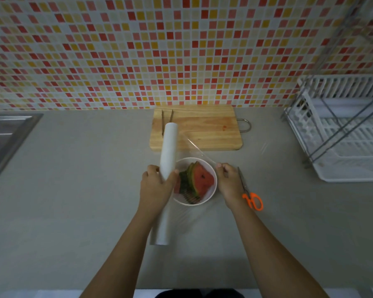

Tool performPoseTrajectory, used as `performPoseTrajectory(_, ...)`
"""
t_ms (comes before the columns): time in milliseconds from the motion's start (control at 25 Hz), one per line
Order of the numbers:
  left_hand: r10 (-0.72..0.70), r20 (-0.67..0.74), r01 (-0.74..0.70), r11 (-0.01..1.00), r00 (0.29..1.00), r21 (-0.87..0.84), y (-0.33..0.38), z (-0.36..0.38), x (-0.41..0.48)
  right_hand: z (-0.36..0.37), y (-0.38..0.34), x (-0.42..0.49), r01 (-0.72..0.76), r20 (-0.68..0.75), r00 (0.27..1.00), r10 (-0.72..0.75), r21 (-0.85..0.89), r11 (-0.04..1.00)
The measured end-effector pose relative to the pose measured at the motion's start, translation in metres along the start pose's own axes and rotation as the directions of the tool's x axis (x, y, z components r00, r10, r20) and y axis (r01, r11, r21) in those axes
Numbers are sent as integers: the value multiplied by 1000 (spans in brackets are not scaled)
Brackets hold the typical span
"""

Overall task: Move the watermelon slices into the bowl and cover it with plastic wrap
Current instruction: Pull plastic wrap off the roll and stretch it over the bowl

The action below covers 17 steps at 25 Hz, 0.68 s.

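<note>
Clenched around the plastic wrap roll point(168, 151), the left hand point(157, 186) holds it just left of the bowl point(211, 190), long axis running away from the person. Opposite, the right hand point(229, 181) pinches the film's free edge point(199, 152) at the bowl's right rim, so the sheet spans between both grips, above the watermelon slices point(199, 179) piled inside. Just beyond the right hand lie orange-handled scissors point(251, 195); farther off sits the cutting board point(202, 127), bare but for tongs point(166, 119).
</note>
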<state>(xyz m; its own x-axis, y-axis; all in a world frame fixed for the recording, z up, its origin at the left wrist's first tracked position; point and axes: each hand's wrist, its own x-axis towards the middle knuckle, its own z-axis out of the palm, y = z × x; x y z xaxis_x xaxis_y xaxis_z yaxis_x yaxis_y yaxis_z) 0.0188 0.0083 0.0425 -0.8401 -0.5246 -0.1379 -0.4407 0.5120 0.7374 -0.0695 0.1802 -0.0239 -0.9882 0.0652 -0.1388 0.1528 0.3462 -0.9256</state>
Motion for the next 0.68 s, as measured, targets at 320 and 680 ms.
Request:
performPoseTrajectory(320, -13, -68, 13, 1000, 998, 4, -14, 5, 1, 10, 1, -2, -10, -48, 999, 14, 72, 997)
performPoseTrajectory(680, -80, 114, 100, 978, 990, -184, -26, -2, 7, 18, 12, 3, -288, 74, 957, 279, 316, 904)
